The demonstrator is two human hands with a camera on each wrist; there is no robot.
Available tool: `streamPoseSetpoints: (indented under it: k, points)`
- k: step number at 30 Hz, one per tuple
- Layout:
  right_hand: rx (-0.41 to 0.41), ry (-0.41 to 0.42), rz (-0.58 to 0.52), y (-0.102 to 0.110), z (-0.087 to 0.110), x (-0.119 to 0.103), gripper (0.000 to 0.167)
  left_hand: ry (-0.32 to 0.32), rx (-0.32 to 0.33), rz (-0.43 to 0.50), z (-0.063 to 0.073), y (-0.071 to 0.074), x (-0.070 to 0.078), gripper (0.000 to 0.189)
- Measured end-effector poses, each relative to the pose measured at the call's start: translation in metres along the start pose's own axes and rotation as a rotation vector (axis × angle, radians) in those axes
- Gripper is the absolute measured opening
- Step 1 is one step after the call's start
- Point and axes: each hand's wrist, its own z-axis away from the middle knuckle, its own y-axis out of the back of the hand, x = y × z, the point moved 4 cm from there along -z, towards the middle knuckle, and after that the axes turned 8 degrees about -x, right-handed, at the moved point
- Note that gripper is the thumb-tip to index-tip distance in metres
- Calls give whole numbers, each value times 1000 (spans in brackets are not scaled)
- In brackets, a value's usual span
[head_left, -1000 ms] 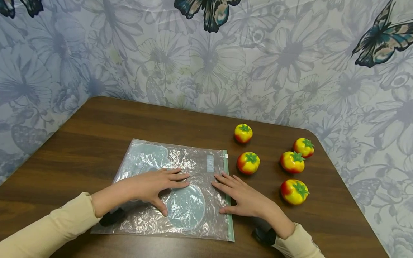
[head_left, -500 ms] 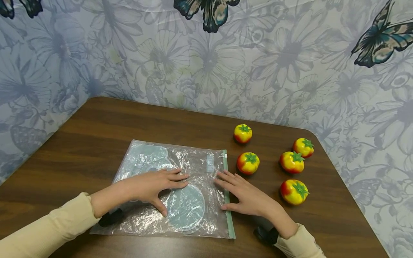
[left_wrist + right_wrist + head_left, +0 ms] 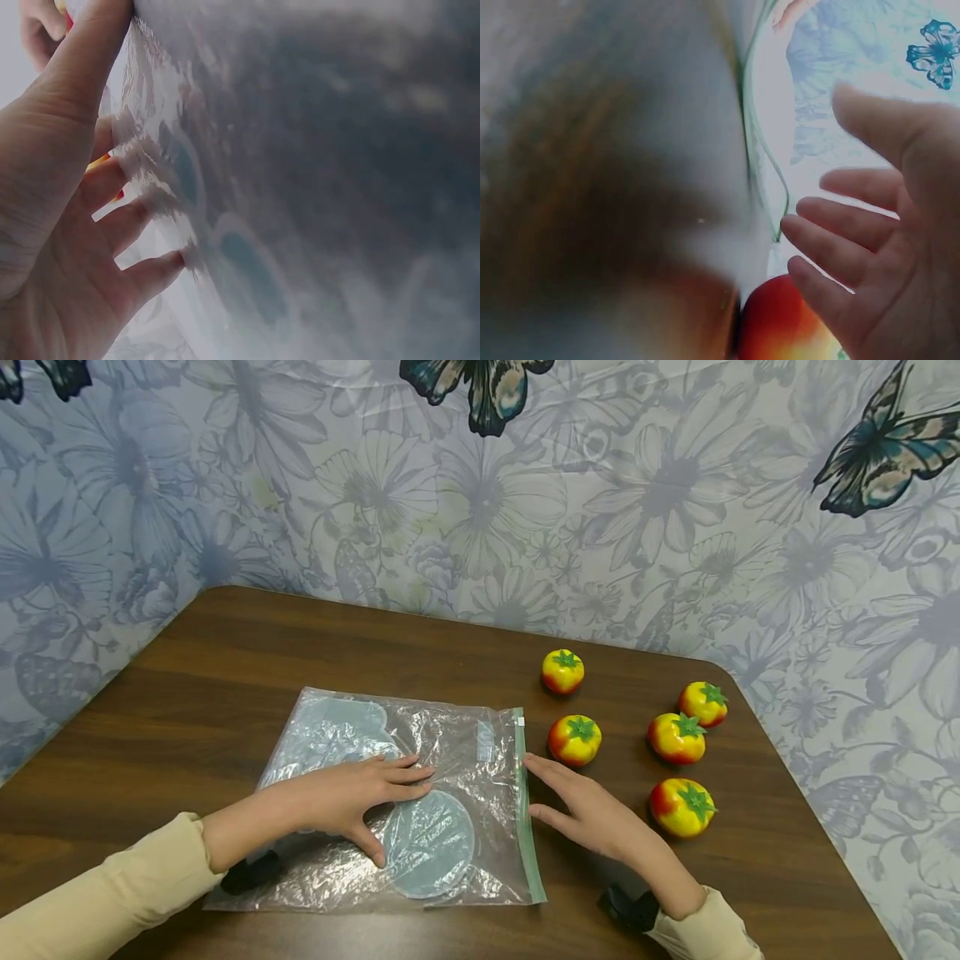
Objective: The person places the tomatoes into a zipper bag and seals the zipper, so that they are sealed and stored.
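Note:
A clear plastic zip bag (image 3: 487, 814) with pale blue printed shapes lies flat on the brown table. Its green zip strip (image 3: 531, 852) runs down the right side, with a small white slider (image 3: 519, 722) near the far end. My left hand (image 3: 367, 797) rests on the bag with fingers spread; in the left wrist view its fingertips (image 3: 176, 259) meet the film. My right hand (image 3: 592, 814) is beside the green strip, fingertips right at it, gripping nothing. In the right wrist view the strip's two green edges (image 3: 786, 187) bow apart.
Several red-and-yellow toy tomatoes with green star-shaped tops stand on the right of the table, the nearest to the bag being one tomato (image 3: 574, 741) just past the strip. A flowered wall covering (image 3: 480, 527) with butterflies rises behind the table (image 3: 360, 643).
My right hand has drawn back to the right, off the bag's surface to its green edge. The left hand stays on the bag, and the tomatoes have not moved.

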Motion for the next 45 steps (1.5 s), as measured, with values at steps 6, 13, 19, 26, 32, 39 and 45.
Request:
streamPoseSetpoints:
  k: [6, 13, 19, 26, 32, 39, 45]
  points:
    - [157, -14, -96, 1, -5, 6, 40, -11, 6, -4, 0, 1, 1, 98]
    - [230, -46, -301, -7, -11, 16, 29, -8, -3, 20, -1, -5, 4, 97]
    - [240, -60, -503, -18, -14, 25, 24, -14, -4, 15, -3, -10, 6, 97]
    - [282, -149, -603, -23, -15, 29, 24, -9, 8, 9, -4, -10, 5, 98]
    - [282, -189, -631, -24, -15, 25, 21, -2, 7, 0, -5, -8, 5, 98]
    - [317, -232, -655, -22, -18, 21, 32, 6, 10, -1, -3, -2, 2, 97]
    - [360, -241, -679, -22, -22, 16, 26, -10, 29, 10, 1, -1, 2, 97]
